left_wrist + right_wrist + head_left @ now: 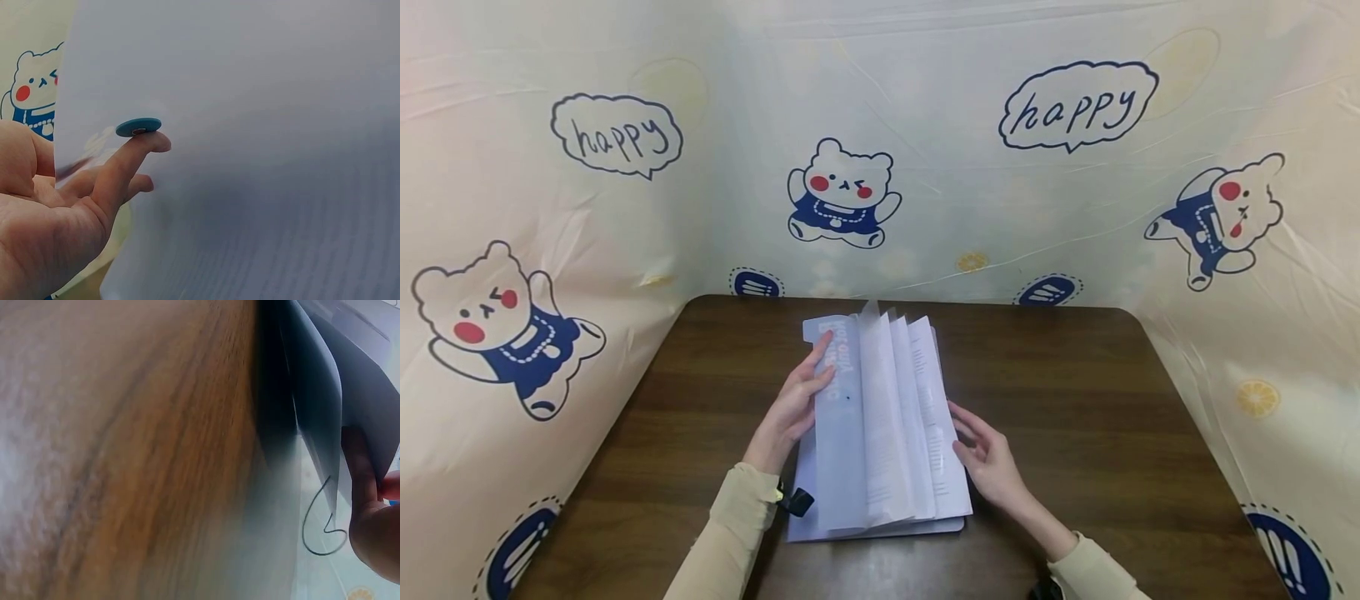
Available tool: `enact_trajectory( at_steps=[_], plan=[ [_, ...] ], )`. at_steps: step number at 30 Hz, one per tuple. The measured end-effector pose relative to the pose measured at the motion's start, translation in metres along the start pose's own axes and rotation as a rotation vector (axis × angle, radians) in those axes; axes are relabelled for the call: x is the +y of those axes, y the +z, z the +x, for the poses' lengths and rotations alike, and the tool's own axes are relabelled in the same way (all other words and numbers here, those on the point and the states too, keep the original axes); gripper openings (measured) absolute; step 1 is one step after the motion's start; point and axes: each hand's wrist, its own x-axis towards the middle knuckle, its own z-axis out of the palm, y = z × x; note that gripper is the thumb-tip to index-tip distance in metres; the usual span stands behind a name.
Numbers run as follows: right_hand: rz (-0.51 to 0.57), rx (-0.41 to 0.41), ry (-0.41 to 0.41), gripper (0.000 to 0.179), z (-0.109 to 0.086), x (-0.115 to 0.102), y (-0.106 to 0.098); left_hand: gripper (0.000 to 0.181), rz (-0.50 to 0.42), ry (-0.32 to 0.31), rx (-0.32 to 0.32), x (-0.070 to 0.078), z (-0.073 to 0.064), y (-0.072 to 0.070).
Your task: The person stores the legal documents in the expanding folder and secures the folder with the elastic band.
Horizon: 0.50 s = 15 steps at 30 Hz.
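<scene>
A light blue folder [840, 450] with pale lettering on its cover lies on the table, opened like a book. White printed sheets [936, 417] and clear sleeves fan out from it to the right. At the cover's left edge, my left hand [792, 408] grips the folder, fingers lying over the front. The left wrist view shows a teal round button [139, 127] beside a fingertip of that hand. My right hand [992, 467] is at the right edge of the pages. In the right wrist view its fingers [361, 465] pinch a sheet, one finger reaching between the leaves.
A dark brown wooden table [1075, 375] lies under the folder. A pale curtain [940, 208] with printed bears and "happy" bubbles surrounds it on the back and sides. A thin dark curved line [304, 528] shows near the sheets in the right wrist view.
</scene>
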Motion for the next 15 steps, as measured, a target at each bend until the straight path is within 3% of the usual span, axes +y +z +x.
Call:
enact_trajectory(
  at_steps=[15],
  plan=[
    [0.032,-0.014,-0.016,0.057,0.001,0.006,0.010,0.070,-0.044,-0.014,-0.022,-0.001,0.001,0.007]
  ],
)
